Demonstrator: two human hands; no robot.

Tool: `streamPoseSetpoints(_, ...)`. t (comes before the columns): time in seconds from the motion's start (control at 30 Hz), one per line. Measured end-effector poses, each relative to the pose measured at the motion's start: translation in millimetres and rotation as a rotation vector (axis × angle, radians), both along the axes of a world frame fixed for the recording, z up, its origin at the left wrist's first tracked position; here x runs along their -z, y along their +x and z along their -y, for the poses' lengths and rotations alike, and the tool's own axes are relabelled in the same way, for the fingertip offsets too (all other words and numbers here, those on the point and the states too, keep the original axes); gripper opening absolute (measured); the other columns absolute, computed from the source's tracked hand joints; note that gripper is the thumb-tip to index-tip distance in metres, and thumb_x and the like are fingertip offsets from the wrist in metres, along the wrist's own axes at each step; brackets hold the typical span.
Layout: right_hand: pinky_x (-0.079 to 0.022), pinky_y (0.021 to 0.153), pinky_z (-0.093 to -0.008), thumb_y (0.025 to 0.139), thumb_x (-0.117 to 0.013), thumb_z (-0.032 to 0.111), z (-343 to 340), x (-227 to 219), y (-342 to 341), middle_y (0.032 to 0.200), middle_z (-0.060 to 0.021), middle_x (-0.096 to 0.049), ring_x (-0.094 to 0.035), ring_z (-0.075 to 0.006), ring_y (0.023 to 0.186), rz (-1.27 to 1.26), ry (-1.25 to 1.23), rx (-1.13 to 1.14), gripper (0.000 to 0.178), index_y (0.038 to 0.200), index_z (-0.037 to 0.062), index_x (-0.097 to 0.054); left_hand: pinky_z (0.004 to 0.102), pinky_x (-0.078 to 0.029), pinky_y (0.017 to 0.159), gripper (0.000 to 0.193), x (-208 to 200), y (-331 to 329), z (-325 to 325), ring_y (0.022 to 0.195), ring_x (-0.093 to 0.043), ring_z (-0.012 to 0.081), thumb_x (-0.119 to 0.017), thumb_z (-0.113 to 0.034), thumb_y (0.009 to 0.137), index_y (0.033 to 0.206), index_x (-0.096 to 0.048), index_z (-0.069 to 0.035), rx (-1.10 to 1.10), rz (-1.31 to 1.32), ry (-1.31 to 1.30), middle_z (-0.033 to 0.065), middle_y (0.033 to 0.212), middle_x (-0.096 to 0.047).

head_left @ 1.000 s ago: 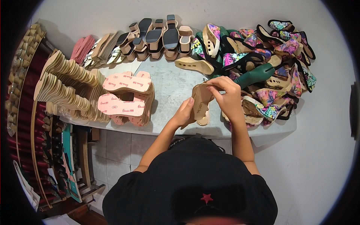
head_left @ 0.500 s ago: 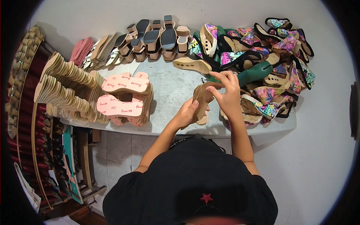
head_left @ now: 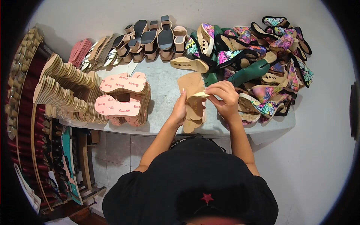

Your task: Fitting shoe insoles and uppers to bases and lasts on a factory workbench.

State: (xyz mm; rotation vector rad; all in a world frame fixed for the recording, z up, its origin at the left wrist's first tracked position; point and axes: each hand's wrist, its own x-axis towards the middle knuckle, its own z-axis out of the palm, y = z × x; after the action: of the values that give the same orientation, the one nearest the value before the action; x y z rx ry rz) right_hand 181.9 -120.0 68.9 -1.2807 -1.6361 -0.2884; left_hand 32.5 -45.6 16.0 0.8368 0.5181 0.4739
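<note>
**A:** ok so left to right, what's different from half a second back?

**B:** Far left, nothing much: the pale sole shapes (head_left: 60,90) and the pink printed insoles (head_left: 118,107) sit stacked on the table (head_left: 161,99) same as before. The news is in the middle. The tan insoles (head_left: 190,81) were curled up side-on between the hands; now a broad plain end faces up, with a bent-over part crossing below it and the lettered face under that.

**A:** Meaning?

**B:** My read: they're being bent open and handled layer by layer, rather than held as one bundle. Can't count the layers though. They're over the front part of the table, right of the pink stack.

**A:** And the hands?

**B:** Left hand (head_left: 180,109) is clamped on the left edge of the tan insoles, thumb pointing up along it, forearm coming in from below. Its other fingers mostly go out of sight underneath. Right hand (head_left: 225,100) has come down a bit: thumb and fingers pinched together on the pale edge of the bent part, knuckles up, wrist angled inward.

**A:** Anything right of that?

**B:** Green shoe form (head_left: 249,73) just beyond the right hand, then the heap of floral shoes (head_left: 268,93). Neither hand's holding those.
</note>
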Motion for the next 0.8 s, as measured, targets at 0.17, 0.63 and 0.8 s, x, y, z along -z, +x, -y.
streamPoseSetpoints(0.17, -0.043, 0.067, -0.0315, 0.063, -0.073, 0.007, 22.0, -17.3, 0.6, 0.076, -0.0036, -0.063, -0.059, -0.0214, 0.072, -0.072, -0.252, -0.174, 0.015, 0.076, 0.006, -0.065, 0.0353, -0.053, 0.074, 0.058, 12.8, 2.5, -11.5, 0.087, -0.062, 0.0236, -0.018, -0.046, 0.096, 0.12, -0.043, 0.001, -0.117, 0.008, 0.005, 0.0169, 0.1, -0.059)
streamPoseSetpoints(0.63, -0.043, 0.059, -0.0277, 0.066, -0.071, 0.006, -7.6, 2.3, -3.4, 0.068, -0.0055, -0.063, -0.057, -0.0146, 0.066, -0.269, -0.469, -0.075, 0.013, 0.078, 0.0039, -0.068, 0.0343, -0.049, 0.078, 0.058, 3.9, 7.0, -1.2, 0.084, -0.059, 0.0198, -0.014, -0.045, 0.097, 0.117, -0.048, -0.001, -0.039, 0.073, 0.02, 0.0145, 0.1, -0.059)
streamPoseSetpoints(0.8, -0.043, 0.058, -0.0303, 0.064, -0.073, 0.011, -13.5, 9.8, -2.3, 0.07, -0.0057, -0.062, -0.055, -0.0187, 0.066, -0.115, -0.281, -0.02, 0.016, 0.077, 0.0046, -0.067, 0.0309, -0.049, 0.072, 0.059, 3.0, 4.4, -4.3, 0.08, -0.06, 0.0188, -0.013, -0.044, 0.097, 0.111, -0.05, 0.0, 0.037, 0.052, 0.307, 0.0133, 0.09, -0.061)
